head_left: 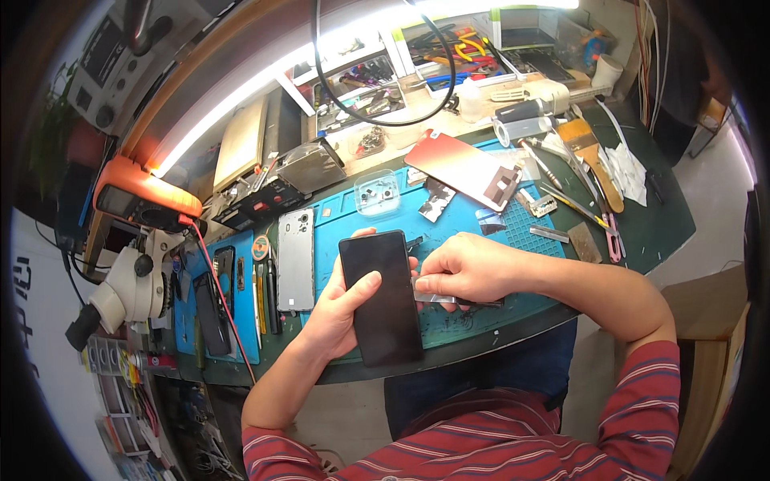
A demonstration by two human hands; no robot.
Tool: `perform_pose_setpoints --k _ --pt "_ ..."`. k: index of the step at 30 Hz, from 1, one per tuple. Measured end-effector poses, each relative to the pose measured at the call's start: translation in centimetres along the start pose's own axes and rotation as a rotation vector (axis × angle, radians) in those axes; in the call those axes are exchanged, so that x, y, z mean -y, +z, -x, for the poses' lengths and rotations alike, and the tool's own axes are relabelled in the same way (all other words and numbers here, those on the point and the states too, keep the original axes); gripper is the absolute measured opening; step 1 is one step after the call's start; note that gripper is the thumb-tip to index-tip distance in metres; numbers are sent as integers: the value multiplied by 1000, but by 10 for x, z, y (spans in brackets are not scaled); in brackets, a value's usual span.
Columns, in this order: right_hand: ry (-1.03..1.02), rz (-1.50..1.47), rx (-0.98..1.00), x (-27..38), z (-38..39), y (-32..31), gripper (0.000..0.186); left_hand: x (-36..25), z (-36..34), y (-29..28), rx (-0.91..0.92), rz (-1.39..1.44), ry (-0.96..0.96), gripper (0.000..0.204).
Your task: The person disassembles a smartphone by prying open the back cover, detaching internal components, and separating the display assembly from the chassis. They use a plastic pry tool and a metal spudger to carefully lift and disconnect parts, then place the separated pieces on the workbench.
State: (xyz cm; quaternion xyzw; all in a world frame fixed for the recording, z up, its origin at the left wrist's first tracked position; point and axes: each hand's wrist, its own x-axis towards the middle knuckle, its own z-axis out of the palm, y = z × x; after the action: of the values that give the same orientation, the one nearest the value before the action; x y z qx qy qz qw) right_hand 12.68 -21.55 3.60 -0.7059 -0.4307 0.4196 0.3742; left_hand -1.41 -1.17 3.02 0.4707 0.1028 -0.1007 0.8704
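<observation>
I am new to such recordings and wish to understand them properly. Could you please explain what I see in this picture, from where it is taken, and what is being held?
There is no machine here: you see a person's two bare hands. The picture comes from a wide camera worn on the head, looking down, so straight edges bend toward the rim. The left hand holds a phone with a dark screen. The right hand pinches a thin tool beside it. Beneath is a blue mat on a workbench, bearing a clear box of small parts and a red-and-white panel. Farther right lies a brush; at left is an orange meter.
</observation>
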Motion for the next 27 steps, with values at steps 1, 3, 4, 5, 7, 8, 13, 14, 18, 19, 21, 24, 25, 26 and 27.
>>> perform_pose_setpoints --k 1,3,4,5,7,8,13,14,18,19,21,24,25,26,27 --pt "-2 2 6 0 0 0 36 -1 0 0 -4 -7 -9 70" --pt "-13 12 11 -1 0 -1 35 -3 1 1 7 -29 -34 70" --pt "-21 20 11 -1 0 -1 34 -5 1 1 22 -44 -50 70" --pt "-29 27 11 -2 0 -1 34 -6 1 1 37 -60 -65 70" --pt "-42 25 9 -2 -1 -2 33 -8 1 2 43 -70 -76 71" --pt "-49 24 8 -3 -1 -2 32 -8 1 2 46 -75 -81 71" --pt "-39 33 41 -4 -2 -3 28 -9 1 2 18 -106 -99 72" --pt "-36 30 48 -4 -3 -3 27 -9 1 3 -1 -113 -97 72" --pt "-46 -4 41 -6 -3 -4 27 -13 0 3 23 -145 -133 71" --pt "-38 -11 41 -5 -3 -5 28 -13 -1 3 19 -141 -132 71" --pt "-66 -28 2 -6 -5 -5 29 -10 -1 4 0 -109 -91 69" --pt "-150 -72 -118 -13 -8 -1 31 1 -2 7 -24 -31 -1 67" --pt "-164 -95 -158 -13 -8 1 31 2 -3 6 -19 -10 9 66" --pt "-178 -118 -197 -14 -7 3 32 3 -4 5 -15 12 19 66" --pt "-168 -137 -217 -13 -6 4 31 4 -5 6 -26 19 35 65"
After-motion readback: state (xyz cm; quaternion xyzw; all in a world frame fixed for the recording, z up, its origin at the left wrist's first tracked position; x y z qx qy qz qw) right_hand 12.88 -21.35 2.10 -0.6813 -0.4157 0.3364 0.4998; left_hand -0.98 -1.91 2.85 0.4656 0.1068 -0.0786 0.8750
